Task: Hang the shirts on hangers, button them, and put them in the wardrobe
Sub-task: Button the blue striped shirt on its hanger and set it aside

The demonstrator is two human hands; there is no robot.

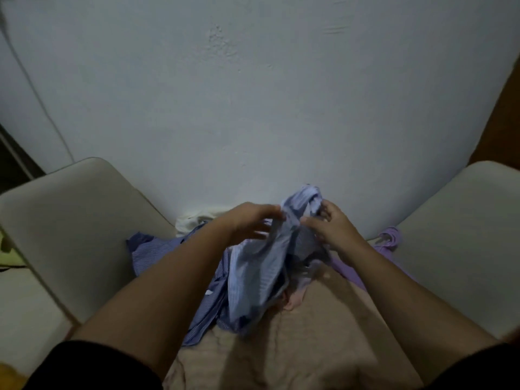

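A light blue striped shirt (259, 266) is lifted off a pile at the middle of the view. My left hand (250, 220) grips its fabric on the left near the top. My right hand (329, 223) pinches the cloth on the right, beside the collar end (304, 198). Under it lies a darker blue striped shirt (157, 249), spread to the left. Purple hangers (389, 239) lie to the right of my right hand, against the wall. A pink garment (292, 302) peeks out below the lifted shirt. No hanger is inside the shirt that I can see.
The pile rests on a beige cloth surface (309, 347). Two cream chair backs (76, 226) (464, 235) flank it left and right. A pale wall (253, 94) stands close behind. A cream cloth (197, 220) lies by the wall, and a cable (36, 94) hangs at far left.
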